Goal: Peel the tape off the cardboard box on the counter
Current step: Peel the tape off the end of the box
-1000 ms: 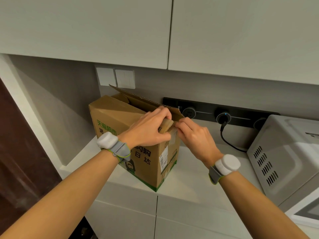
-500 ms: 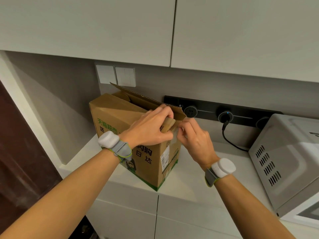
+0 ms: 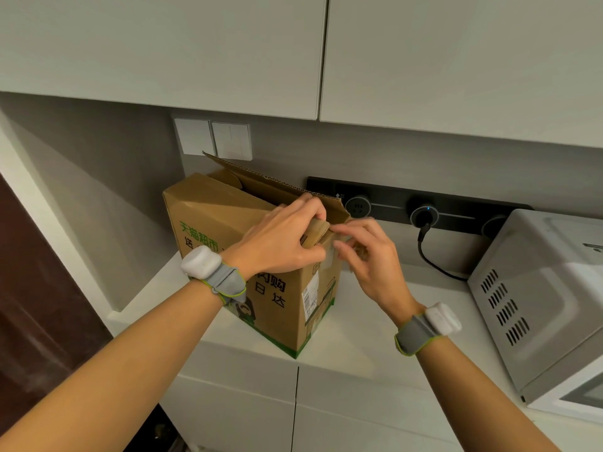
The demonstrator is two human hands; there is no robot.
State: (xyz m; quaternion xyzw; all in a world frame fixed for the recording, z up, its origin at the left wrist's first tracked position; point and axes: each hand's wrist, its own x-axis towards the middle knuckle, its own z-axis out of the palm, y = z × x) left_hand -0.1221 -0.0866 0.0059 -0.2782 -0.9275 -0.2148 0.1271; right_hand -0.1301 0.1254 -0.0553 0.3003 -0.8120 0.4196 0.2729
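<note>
A brown cardboard box (image 3: 208,223) with green print stands on the white counter (image 3: 365,327), its back flap raised. My left hand (image 3: 280,243) grips the front top flap at the box's near right corner, fingers curled over its edge. Just to the right, my right hand (image 3: 368,256) pinches a strip of clear tape (image 3: 328,259) at that same corner. The tape is shiny and hard to make out; part of it lies on the box's right side above a white label.
A white microwave (image 3: 535,298) stands at the right on the counter. A black socket rail (image 3: 424,210) with a plugged-in black cable runs along the back wall. Wall cabinets hang overhead, and two white switches (image 3: 213,138) sit behind the box.
My right hand has pulled slightly right and down from the corner, with its fingers spread more. My left hand stays on the flap. The view has tilted a little.
</note>
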